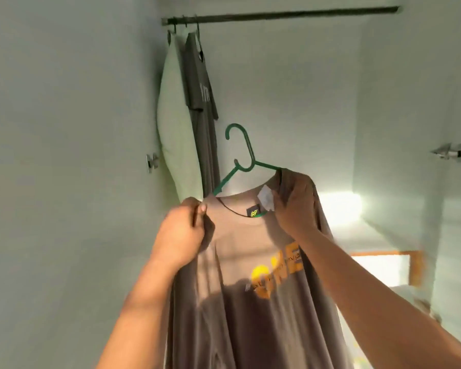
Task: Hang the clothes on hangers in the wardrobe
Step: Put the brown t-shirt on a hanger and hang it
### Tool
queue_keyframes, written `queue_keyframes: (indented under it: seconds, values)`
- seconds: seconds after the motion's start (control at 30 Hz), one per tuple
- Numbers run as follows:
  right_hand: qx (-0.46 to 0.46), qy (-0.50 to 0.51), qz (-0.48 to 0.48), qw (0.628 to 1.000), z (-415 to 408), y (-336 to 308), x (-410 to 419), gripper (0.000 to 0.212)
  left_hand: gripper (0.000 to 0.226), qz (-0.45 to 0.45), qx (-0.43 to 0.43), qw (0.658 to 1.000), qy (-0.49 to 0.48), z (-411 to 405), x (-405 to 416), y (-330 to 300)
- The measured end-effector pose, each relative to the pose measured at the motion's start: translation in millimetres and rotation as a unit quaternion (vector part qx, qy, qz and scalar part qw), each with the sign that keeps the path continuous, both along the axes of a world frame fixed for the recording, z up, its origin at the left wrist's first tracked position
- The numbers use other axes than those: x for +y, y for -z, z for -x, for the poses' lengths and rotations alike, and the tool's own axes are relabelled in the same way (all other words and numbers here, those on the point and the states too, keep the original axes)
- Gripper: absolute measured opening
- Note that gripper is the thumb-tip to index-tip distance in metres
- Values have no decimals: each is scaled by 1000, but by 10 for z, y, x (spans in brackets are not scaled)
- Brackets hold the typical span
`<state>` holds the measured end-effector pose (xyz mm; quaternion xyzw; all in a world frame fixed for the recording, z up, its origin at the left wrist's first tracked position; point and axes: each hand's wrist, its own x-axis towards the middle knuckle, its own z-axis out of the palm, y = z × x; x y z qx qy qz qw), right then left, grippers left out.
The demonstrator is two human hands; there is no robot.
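Note:
A brown T-shirt [250,302] with yellow lettering hangs on a green plastic hanger [241,155], held up in front of me below the wardrobe rod [290,15]. My left hand [183,233] pinches the shirt's left shoulder at the hanger's arm. Around the right shoulder and collar, by the white label, my right hand [294,206] grips the fabric. The hanger's hook points up and to the left, well under the rod and free of it.
Two garments, a pale green one [173,123] and a dark grey shirt [200,102], hang at the rod's left end. Metal hinges sit on the left wall [151,162] and right wall [449,153]. A lit shelf with a wooden edge [383,254] lies lower right.

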<state>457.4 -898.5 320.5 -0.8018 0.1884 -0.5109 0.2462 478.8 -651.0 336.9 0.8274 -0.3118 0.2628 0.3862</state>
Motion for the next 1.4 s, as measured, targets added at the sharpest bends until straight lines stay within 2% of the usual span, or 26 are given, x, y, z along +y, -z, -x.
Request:
queue_keyframes:
  seconds: [0.13,0.2,0.27,0.3,0.37,0.43,0.5,0.6,0.67,0.77,0.9,0.97,1.03,1.1,1.2,1.4]
  values:
    - [-149,-24,-62,987,-819,-562,-156,40,29,-2,-101,994,-49,-636,-527,-678]
    - [-189,-68,-34,979,-1167,-904,-260,29,29,-7,-120,989,-86,-949,-780,-1072]
    - [-189,-124,4,974,-1497,-1171,-370,7,28,-9,-130,986,-106,-1251,-990,-1461]
    - [-187,-133,38,973,-1661,-1271,-436,14,27,-9,-134,985,-110,-1393,-1084,-1645]
    - [-187,-123,135,965,-2005,-1446,-620,41,27,-14,-141,984,-112,-1631,-1251,-1994]
    - [-169,-89,196,962,-2342,-1669,-850,54,29,-21,-142,984,-105,-1824,-1407,-2326]
    - [-164,-41,223,960,-2647,-1935,-1093,47,29,-28,-140,985,-100,-1994,-1544,-2623]
    - [-166,-35,268,948,-3029,-2361,-1431,31,29,-41,-140,983,-110,-2281,-1733,-3023]
    - [-145,-23,304,941,-3263,-2591,-1617,34,33,-61,-136,980,-130,-2493,-1871,-3291]
    - [-132,-13,335,933,-3608,-2844,-1825,52,34,-53,-130,976,-169,-2823,-2064,-3690]
    - [-124,-9,371,920,-4142,-3244,-2090,42,27,-3,-113,982,-151,-3217,-2406,-4114]
    - [-134,-20,375,917,-4414,-3440,-2189,36,17,41,-102,986,-129,-3388,-2550,-4246]
    - [-141,-34,364,920,-4664,-3607,-2253,34,19,77,-106,984,-120,-3570,-2651,-4339]
    - [-138,-39,348,926,-4911,-3764,-2296,33,14,83,-155,971,-163,-3801,-2709,-4454]
    - [-136,-57,338,930,-5189,-3955,-2299,29,22,85,-223,945,-225,-4084,-2752,-4582]
    - [-175,-80,287,939,-5668,-4348,-2186,27,22,167,-216,950,-153,-4468,-2796,-4928]
